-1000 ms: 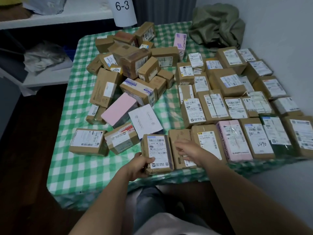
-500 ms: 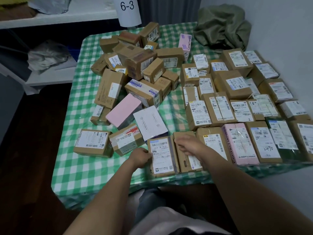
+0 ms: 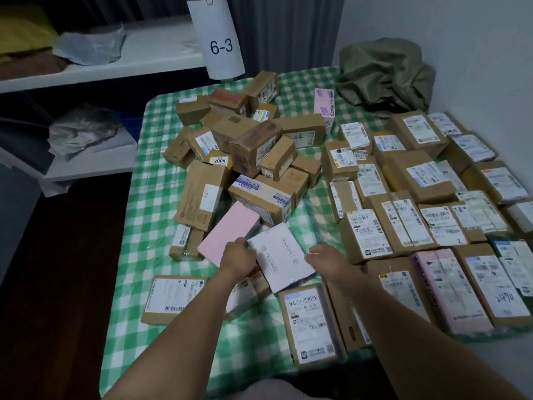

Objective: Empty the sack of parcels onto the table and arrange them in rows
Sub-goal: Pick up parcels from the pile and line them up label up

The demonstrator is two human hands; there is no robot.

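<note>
- A person's two bare forearms reach out over a bench covered with a green-and-white checked cloth.
- The left hand has its grip closed on the left edge of a flat white parcel, fingers curled over it.
- The right hand sits at the parcel's right edge. Whether its grip is closed on the parcel cannot be told.
- The white parcel is tilted and lies near the bench's front, over a brown box. A plain pink box is just to its left.
- Behind them, a loose heap of brown cardboard parcels fills the middle of the bench.
- On the right side, labelled parcels lie flat in rows, side by side, reaching to the wall.
- A crumpled olive-green sack lies at the far right corner against the wall.
- A paper sign reading "6-3" hangs above the far edge.
- White shelves stand to the left.
</note>
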